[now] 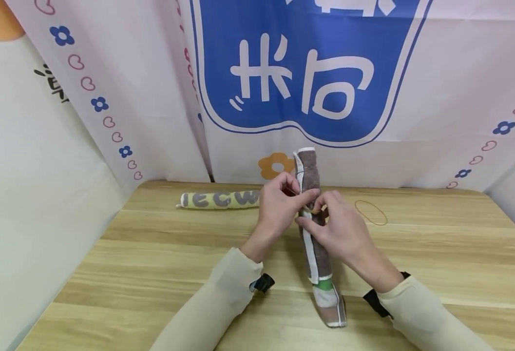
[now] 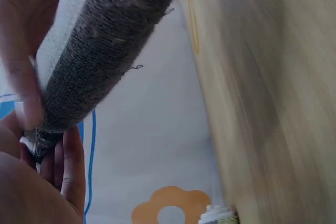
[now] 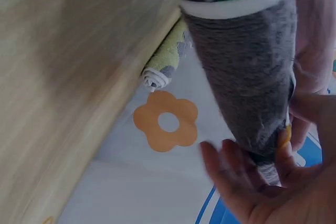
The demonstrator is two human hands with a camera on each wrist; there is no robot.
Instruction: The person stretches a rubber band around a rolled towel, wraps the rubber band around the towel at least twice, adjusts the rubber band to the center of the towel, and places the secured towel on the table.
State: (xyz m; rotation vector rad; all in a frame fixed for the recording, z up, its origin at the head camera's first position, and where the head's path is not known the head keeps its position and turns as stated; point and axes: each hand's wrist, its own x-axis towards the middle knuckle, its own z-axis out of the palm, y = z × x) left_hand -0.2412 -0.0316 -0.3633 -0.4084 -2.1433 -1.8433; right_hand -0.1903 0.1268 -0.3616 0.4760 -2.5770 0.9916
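A brown-grey rolled towel (image 1: 317, 248) with white edging and a green stripe is held up off the table, its long axis running away from me. Around its middle sits a yellow rubber band (image 1: 312, 211), which also shows in the right wrist view as a yellow strand (image 3: 285, 135) by the fingers. My left hand (image 1: 276, 207) grips the roll from the left, thumb across it just above the band. From the right, my right hand (image 1: 345, 226) pinches the band against the roll. In the left wrist view the towel (image 2: 105, 51) hides part of the fingers.
A second rolled towel (image 1: 219, 200), yellow with grey letters, lies at the table's back edge, partly behind my left hand. A loose rubber band (image 1: 376, 224) lies right of my right hand. A printed cloth (image 1: 450, 87) hangs behind the wooden table (image 1: 130, 273).
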